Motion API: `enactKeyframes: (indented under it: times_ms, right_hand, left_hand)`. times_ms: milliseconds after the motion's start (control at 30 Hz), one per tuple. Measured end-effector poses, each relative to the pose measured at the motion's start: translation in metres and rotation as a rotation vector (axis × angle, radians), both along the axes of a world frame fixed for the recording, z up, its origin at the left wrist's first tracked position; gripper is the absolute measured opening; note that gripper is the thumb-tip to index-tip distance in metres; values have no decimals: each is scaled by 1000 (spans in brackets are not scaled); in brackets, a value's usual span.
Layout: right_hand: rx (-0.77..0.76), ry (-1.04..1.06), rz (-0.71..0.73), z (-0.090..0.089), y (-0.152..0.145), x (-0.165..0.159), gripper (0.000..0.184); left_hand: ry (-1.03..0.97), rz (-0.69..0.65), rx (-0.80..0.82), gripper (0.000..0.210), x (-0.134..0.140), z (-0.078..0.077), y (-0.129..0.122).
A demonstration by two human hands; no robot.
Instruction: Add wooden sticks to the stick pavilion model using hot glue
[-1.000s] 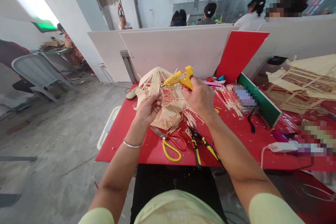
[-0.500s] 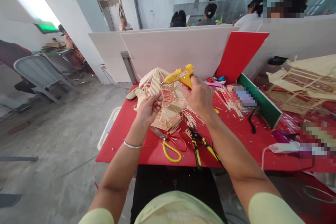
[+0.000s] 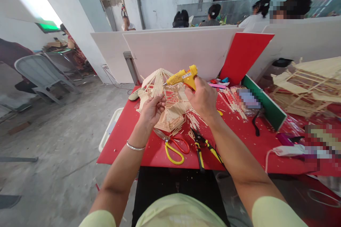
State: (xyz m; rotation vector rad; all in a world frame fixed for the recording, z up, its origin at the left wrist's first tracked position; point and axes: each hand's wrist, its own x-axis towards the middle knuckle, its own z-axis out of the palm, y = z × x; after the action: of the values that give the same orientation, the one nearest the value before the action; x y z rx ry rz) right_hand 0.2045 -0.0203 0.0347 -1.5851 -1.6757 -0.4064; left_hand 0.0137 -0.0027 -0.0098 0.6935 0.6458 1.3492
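A model building of thin pale wooden sticks [image 3: 174, 111], with a peaked roof, stands on the red tabletop. My right hand [image 3: 204, 95] is wrapped round the grip of a yellow hot glue gun [image 3: 182, 77]. Its nozzle points left, at the edge of a stick roof panel [image 3: 158, 85]; whether it touches is too small to tell. At the lower end of that panel my left hand [image 3: 153, 108] is closed in a pinch on a thin wooden stick, mostly hidden by the fingers.
Scissors [image 3: 173, 145] with red and yellow handles and black-yellow pliers [image 3: 202, 147] lie at the near table edge. Loose sticks [image 3: 193, 120] are scattered by the model. White boards [image 3: 181, 51] rise behind. Another stick model [image 3: 306, 85] is at right. Several people sit beyond.
Almost nothing differs. The camera view has shifted very slightly; both hands and the glue gun keep their places at the roof.
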Motion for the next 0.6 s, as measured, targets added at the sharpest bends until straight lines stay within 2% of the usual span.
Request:
enactKeyframes:
  times_ms: [400,600]
  right_hand:
    - [31,7,8,-2,-2,2,40]
    - [61,29,-42,-6,-6,1,48]
  left_hand:
    - [-1,-14,9,10,0,0,-1]
    - [9,9,-20,9,1,2,-1]
